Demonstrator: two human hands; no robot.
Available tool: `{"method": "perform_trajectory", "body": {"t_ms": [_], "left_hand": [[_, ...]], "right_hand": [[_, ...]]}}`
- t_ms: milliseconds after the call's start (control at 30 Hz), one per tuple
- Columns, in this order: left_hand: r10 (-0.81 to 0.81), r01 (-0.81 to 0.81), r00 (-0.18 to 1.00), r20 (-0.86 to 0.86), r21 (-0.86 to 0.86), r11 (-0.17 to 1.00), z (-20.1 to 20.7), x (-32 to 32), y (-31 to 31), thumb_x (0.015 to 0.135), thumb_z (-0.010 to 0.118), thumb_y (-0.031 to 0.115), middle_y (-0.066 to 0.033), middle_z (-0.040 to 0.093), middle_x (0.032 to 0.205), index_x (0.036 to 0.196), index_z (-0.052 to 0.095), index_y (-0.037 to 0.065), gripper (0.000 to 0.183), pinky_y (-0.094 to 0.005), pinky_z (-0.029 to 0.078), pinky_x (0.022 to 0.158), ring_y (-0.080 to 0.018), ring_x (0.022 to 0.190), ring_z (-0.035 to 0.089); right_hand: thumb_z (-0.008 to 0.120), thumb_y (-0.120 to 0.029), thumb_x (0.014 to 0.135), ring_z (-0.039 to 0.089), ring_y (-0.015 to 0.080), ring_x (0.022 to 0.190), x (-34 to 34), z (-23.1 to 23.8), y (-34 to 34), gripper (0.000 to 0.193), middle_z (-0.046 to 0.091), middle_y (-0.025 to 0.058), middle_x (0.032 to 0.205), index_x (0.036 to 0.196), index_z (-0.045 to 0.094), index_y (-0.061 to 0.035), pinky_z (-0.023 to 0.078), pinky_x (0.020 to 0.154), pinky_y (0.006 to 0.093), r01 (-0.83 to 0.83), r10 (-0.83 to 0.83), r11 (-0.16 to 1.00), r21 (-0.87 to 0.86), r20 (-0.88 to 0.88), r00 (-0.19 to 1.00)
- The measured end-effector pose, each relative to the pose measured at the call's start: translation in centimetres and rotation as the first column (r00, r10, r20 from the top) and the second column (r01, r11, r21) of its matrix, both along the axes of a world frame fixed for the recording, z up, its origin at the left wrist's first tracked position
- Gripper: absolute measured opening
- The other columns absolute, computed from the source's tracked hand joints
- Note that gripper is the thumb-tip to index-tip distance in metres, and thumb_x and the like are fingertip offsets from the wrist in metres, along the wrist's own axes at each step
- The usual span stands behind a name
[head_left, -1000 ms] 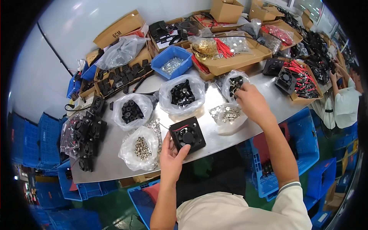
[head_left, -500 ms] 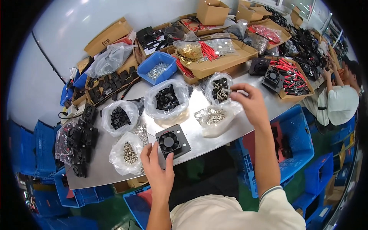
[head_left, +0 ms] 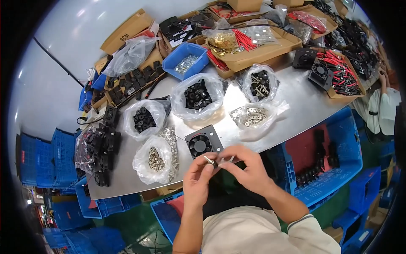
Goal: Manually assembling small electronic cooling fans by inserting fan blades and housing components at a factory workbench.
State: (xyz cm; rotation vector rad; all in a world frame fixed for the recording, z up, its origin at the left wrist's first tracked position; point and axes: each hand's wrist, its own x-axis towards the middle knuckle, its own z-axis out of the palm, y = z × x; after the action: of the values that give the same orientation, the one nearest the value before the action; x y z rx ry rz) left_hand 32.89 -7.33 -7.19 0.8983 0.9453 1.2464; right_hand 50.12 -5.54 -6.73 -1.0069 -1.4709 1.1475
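Note:
A screw (head_left: pixel 208 159) with a small black piece at its end is pinched in my left hand (head_left: pixel 196 184), just over the table's front edge. My right hand (head_left: pixel 246 170) meets it from the right, thumb and forefinger pressed together beside the screw; a small pale thing shows there, too blurred to name. Right behind my hands a square black fan (head_left: pixel 199 145) on a flat plate lies on the metal table (head_left: pixel 122 180). The fan's near corner is partly hidden by my fingers.
Open plastic bags hold short metal screws (head_left: pixel 155 161), black plastic parts (head_left: pixel 145 120), black round pieces (head_left: pixel 198 94), long screws (head_left: pixel 259 84) and metal washers (head_left: pixel 254 117). A blue bin (head_left: pixel 185 63) stands behind. Blue crates (head_left: pixel 325 163) flank the right edge; a co-worker (head_left: pixel 387 103) sits far right.
My right hand has come from the bag of long screws to my left hand. Both now meet before the fan, and the screw shows between them. The view has shifted slightly.

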Motion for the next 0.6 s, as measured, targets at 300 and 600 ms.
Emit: {"method": "perform_trajectory", "body": {"t_ms": [300, 600], "left_hand": [[0.000, -0.004, 0.999, -0.033, -0.118, 0.993, 0.8, -1.6, 0.3, 0.085, 0.068, -0.007, -0.0107, 0.068, 0.100, 0.111, 0.064, -0.003, 0.026, -0.0285, 0.057, 0.078, -0.0163, 0.087, 0.068], [-0.011, 0.008, 0.999, -0.030, -0.122, 0.992, 0.8, -1.4, 0.4, 0.086, 0.069, -0.005, -0.0101, 0.070, 0.095, 0.111, 0.065, -0.004, 0.026, -0.0275, 0.056, 0.076, -0.0161, 0.082, 0.068]], "right_hand": [[0.069, -0.002, 0.082, 0.063, 0.0325, 0.083, 1.5, 2.9, 2.2, 0.020, 0.064, 0.0123, 0.092, 0.101, 0.063, -0.0038, 0.050, 0.072, 0.0377, -0.232, 0.138, 0.941, 0.247, 0.346, 0.928], [0.070, -0.005, 0.084, 0.063, 0.0331, 0.079, 0.9, 2.2, 1.8, 0.016, 0.065, 0.0132, 0.088, 0.099, 0.065, -0.0031, 0.050, 0.069, 0.0381, -0.195, 0.126, 0.948, 0.251, 0.267, 0.955]]}}
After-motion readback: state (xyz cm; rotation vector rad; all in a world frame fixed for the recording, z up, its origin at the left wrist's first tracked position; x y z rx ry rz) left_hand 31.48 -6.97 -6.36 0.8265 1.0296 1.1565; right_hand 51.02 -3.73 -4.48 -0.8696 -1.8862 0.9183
